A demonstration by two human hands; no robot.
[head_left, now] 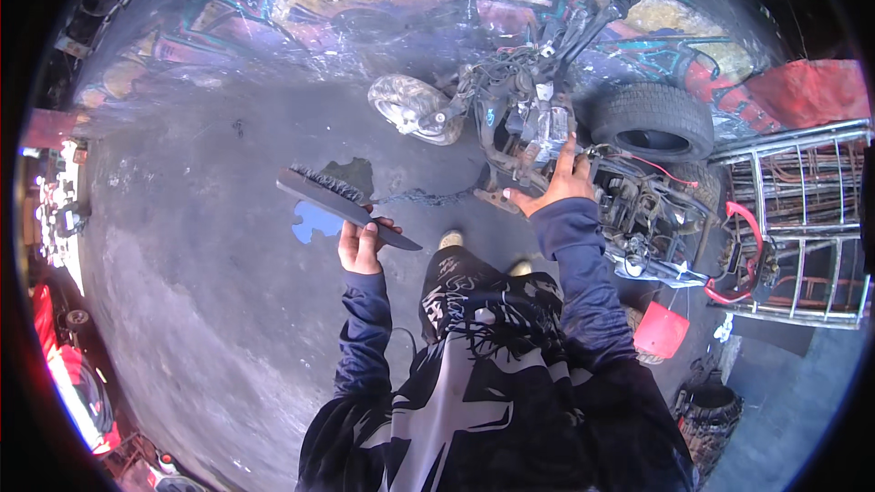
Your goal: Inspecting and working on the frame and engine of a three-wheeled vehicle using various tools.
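My left hand (361, 250) is closed around the handle of a dark, long brush (319, 198), its bristles facing up and away from me. It is held in the air over the floor, left of my legs. My right hand (567, 184) has its fingers spread and grips nothing. It reaches to a partly stripped scooter or motorcycle frame (497, 141) with bare wiring and a wheel (410, 109) at its far left end. The fingers overlap the frame in the picture; whether they touch it I cannot tell.
Behind the frame stands a painted wall (383, 0). A tyre (652, 123), loose wiring and metal racks (793, 219) crowd the right side, with a red panel (661, 330) lower down. On the grey floor (210, 310) lies a small puddle (317, 221).
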